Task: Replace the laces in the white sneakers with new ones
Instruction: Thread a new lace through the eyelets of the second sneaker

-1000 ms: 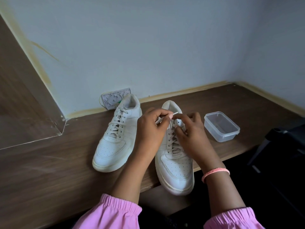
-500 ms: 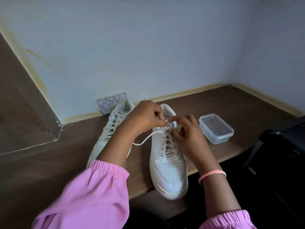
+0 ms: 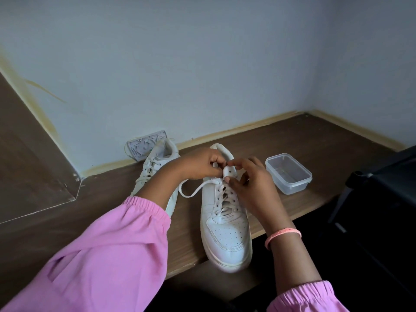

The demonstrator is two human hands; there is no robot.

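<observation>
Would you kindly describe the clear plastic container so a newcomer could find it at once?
Start at the brown wooden shelf running along the pale wall. To the right of the two white sneakers, beside the right hand, sits the clear plastic container. It alone is see-through, rectangular, lidless and apparently empty.

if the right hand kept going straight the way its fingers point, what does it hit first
The right hand points leftward across the right sneaker, so it would most likely meet the left hand first; their fingertips look nearly touching already, though depth is unclear.

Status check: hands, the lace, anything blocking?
Left hand pinching lace at the right sneaker's top eyelets; right hand gripping its tongue. Lace end loose, trailing left. Clear container stands apart, nothing blocking.
</observation>
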